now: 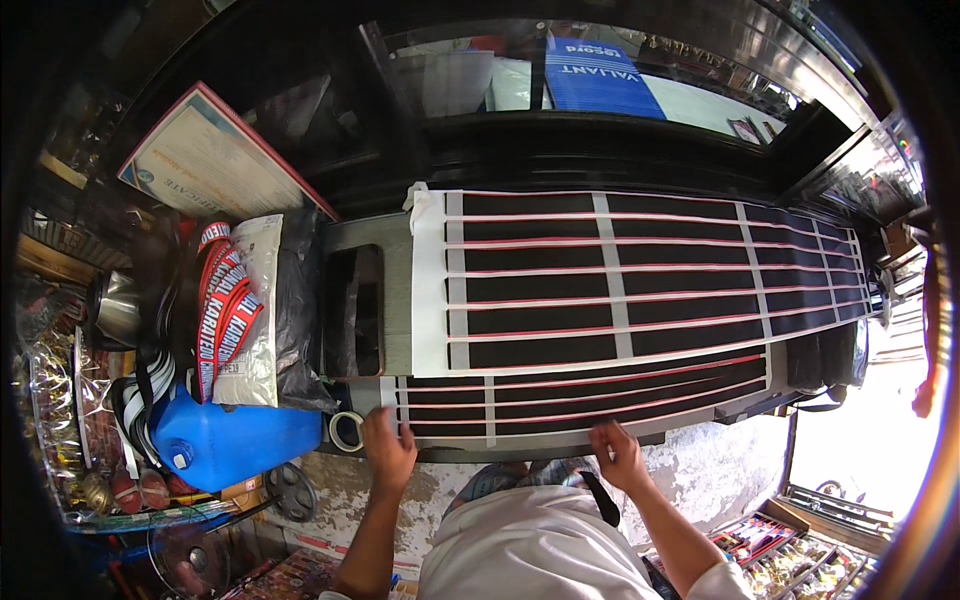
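Note:
A long black sheet (520, 290) with thin white-and-red lines lies across the bench, crossed by pale tape strips. A second lined black sheet (445, 400) shows in front, partly under it. My left hand (390, 450) is at that front sheet's left end, thumb and fingers apart. My right hand (622, 462) touches or hovers by its near edge farther right. Its fingers are curled together; whatever is between them is hidden. Beside my left hand stands a tape roll (347, 431).
A dark phone (355, 310) lies on the bench left of the sheets. Further left are a plastic bag (250, 320) with red printed bands, a blue plastic container (235, 440) and a framed certificate (210, 155). Behind the bench, a glass-fronted cabinet holds a blue book (600, 80).

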Motion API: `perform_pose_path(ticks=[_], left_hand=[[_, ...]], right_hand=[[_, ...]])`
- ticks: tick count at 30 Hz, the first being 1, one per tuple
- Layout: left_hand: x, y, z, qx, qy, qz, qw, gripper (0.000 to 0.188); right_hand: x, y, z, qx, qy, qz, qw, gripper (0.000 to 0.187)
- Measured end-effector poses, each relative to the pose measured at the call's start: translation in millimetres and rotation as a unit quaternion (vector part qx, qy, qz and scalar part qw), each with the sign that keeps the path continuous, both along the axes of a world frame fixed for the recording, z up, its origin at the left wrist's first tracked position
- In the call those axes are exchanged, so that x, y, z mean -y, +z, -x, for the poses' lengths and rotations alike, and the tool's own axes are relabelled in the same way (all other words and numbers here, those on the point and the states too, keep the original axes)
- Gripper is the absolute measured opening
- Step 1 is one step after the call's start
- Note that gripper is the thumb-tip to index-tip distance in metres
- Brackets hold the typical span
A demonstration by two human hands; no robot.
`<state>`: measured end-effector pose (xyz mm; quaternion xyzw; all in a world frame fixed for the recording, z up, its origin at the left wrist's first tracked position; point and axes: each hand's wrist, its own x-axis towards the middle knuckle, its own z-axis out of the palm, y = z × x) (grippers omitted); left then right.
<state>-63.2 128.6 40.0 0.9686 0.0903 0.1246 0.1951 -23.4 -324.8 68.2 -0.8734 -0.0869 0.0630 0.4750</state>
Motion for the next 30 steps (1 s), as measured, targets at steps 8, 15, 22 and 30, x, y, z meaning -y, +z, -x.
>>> perform_pose_path(ticks=[8, 15, 22, 30], left_hand=[[45, -14, 60, -0.100, 0.077, 0.014, 0.992, 0.057], [91, -16, 31, -0.167, 0.178, -0.088, 0.966, 0.061], [95, -27, 18, -0.197, 0.206, -0.034, 0.958, 0.059], [70, -24, -58, -0.090, 0.132, -0.015, 0.987, 0.057]], right_hand=[[144, -90, 160, -0.464, -0.005, 0.222, 0.857, 0.011], [202, -102, 143, -0.579, -0.005, 0.066, 0.812, 0.034], [248, -101, 91, -0.616, 0.031, -0.011, 0.787, 0.059], [271, -31, 45, -0.429, 0.211, 0.235, 0.846, 0.057]])
